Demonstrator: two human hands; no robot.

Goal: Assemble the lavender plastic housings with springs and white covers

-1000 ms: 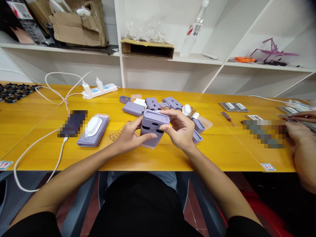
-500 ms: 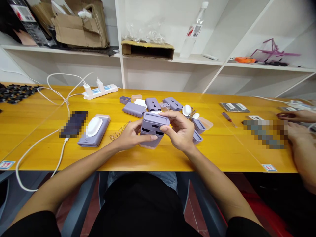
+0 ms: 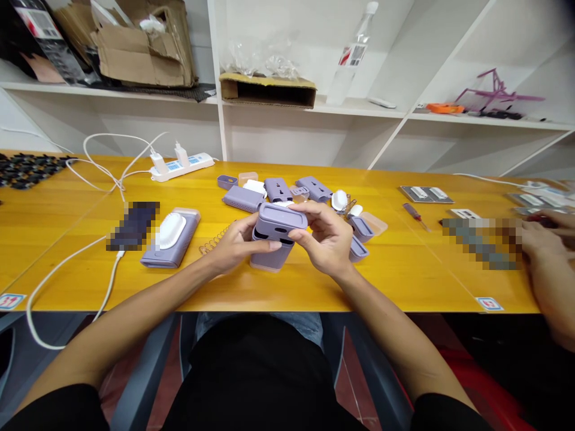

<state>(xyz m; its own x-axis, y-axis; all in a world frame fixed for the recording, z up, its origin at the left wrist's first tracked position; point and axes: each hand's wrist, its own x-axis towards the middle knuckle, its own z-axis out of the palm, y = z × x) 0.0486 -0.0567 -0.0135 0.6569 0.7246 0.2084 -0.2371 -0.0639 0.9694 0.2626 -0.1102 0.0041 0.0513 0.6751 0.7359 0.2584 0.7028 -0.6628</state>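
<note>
Above the table's front part, both hands are on a lavender plastic casing with dark slots. My left hand [image 3: 236, 246] grips its body [image 3: 268, 260] from the left, thumb across the front. At the upper end, my right hand [image 3: 330, 238] pinches a lavender cap [image 3: 279, 220] with an oval hole, fingers over the top and thumb in front. The cap sits tilted against the body; whether they are joined I cannot tell. A coil spring [image 3: 215, 238] lies beside my left hand. Behind are lavender shells [image 3: 244, 199] and white rounded parts [image 3: 339, 200].
To the left, a lavender case [image 3: 184, 242] bears a white pod [image 3: 171, 231], near a cabled phone [image 3: 137, 224]. A power strip [image 3: 182, 167] stands behind. A screwdriver [image 3: 416, 216] lies right, and another person's hand [image 3: 541, 245] works at the far right.
The casing's body has shifted slightly left beneath the cap, with my left hand. My right hand has barely moved. The other person's hands have moved a little.
</note>
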